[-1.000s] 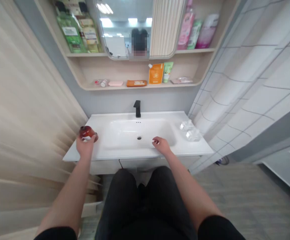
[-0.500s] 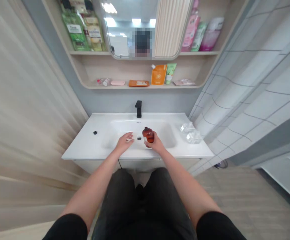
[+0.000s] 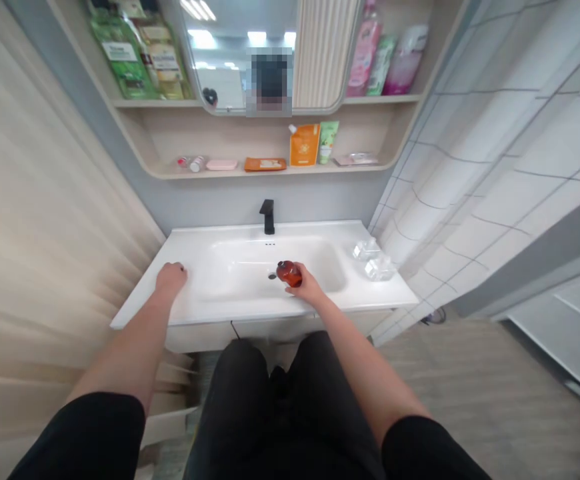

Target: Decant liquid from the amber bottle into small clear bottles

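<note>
Head view, looking down over dark shorts (image 3: 280,407): a white tile wall (image 3: 495,167) fills the right side, and a wooden shelf unit (image 3: 270,170) with a mirror (image 3: 235,67) stands ahead, above a white vanity basin (image 3: 190,247). The shelf holds an orange pouch (image 3: 304,145) and a green tube (image 3: 328,141), among other toiletries. A black faucet (image 3: 269,217) rises behind the bowl, and two clear glass objects (image 3: 374,260) sit together on the right of the deck.

The left hand (image 3: 171,279) rests on the deck to the left of the bowl, with its fingers curled down and nothing visible in it; from this angle I cannot tell whether it is fully closed. The right hand (image 3: 310,285) is closed around an amber bottle (image 3: 289,273), which is tilted over the bowl just beside the drain (image 3: 272,275), narrow end toward it.

The bottle's smooth, glossy body looks like glass, though it could be plastic. It would likely feel stiff, fairly heavy if full, and slippery if wet, and could break against the ceramic, so the fat body offers the surest hold, not the neck
</note>
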Available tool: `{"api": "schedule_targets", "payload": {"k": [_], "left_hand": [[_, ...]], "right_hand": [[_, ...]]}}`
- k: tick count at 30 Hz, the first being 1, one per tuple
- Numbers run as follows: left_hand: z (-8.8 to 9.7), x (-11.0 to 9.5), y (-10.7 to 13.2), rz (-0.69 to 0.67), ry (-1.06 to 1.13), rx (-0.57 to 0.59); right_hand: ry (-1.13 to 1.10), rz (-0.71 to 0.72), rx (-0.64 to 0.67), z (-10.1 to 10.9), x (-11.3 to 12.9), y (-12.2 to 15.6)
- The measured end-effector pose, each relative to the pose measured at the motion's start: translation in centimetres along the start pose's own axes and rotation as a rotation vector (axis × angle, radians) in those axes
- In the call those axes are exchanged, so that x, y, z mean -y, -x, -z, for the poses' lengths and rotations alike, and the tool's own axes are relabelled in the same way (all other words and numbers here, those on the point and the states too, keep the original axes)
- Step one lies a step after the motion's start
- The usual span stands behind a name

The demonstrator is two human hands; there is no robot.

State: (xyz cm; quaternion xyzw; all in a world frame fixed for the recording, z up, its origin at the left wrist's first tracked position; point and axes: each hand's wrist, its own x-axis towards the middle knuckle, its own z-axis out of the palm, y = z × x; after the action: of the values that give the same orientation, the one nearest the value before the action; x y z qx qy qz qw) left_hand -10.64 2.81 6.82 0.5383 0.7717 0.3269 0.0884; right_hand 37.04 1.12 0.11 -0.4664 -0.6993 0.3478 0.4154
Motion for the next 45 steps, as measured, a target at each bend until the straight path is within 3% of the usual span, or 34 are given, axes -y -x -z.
{"api": "schedule_targets", "payload": {"k": [2, 5, 9, 12, 14, 21, 32, 39, 41, 45], "left_hand": [[-1.4, -1.5, 0.9, -0.012, 0.003, 0.033], [-5.5, -5.2, 4.6, -0.050, 0.129, 0.128], [-12.1, -11.6, 11.3, 0.022, 0.877, 0.272], [-15.2, -14.9, 14.1, 0.029, 1.145, 0.238], [-16.1, -15.8, 14.6, 0.051, 1.213, 0.205], [-17.5, -14.9, 14.1, 0.103, 1.274, 0.063], [-18.5, -14.7, 13.8, -0.005, 0.925, 0.240], [-17.3, -14.8, 13.0, -0.050, 0.565, 0.302], [-17.0, -14.4, 12.6, -0.099, 0.580, 0.341], [-16.9, -13.4, 12.4, -0.223, 0.826, 0.390]], "right_hand": [[0.019, 0.000, 0.000, 0.1, 0.0, 0.0], [0.047, 0.004, 0.013, -0.1, -0.1, 0.0], [0.077, 0.052, 0.013, -0.4, -0.3, 0.1], [0.110, 0.105, 0.003, -0.6, -0.6, 0.1], [0.154, 0.134, 0.002, -0.7, -0.8, 0.1], [0.368, 0.111, 0.052, -0.9, -0.4, 0.0], [0.555, 0.097, 0.032, -1.0, 0.2, 0.4], [0.687, 0.085, 0.028, -1.0, 1.5, 0.8], [0.697, 0.092, 0.036, -1.0, 1.7, 0.8], [0.682, 0.094, 0.040, -1.1, 1.6, 0.6]]}}
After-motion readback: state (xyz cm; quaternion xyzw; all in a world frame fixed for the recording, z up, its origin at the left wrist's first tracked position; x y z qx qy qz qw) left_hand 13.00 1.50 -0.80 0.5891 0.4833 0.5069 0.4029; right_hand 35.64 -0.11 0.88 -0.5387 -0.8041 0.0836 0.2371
